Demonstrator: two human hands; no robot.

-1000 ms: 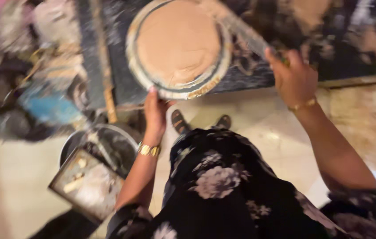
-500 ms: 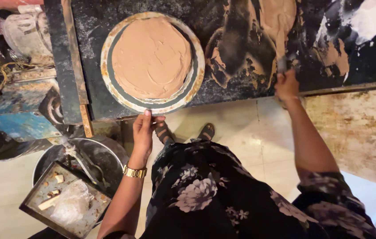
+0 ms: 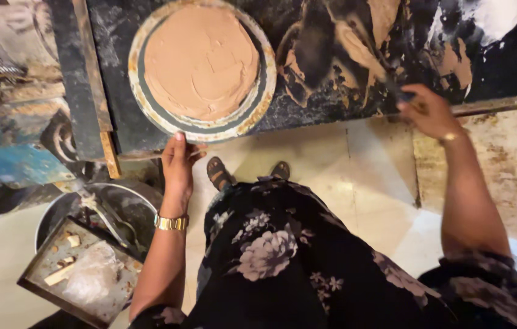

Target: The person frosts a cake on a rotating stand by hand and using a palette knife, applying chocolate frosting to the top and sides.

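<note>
Round plate [image 3: 149, 103] — just above left hand [image 3: 177, 163]

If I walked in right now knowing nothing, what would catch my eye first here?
Most likely the round plate, spread with smooth tan paste, on the dark smeared worktop at top centre. The left hand touches the plate's near rim, while the right hand works a tool in more paste on the worktop to the right. Lower left, a metal tray of scraps lies over a basin.

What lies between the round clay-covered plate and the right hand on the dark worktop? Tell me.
In the head view, smeared patches of brown clay on the dark worktop lie between the plate and right hand.
</note>
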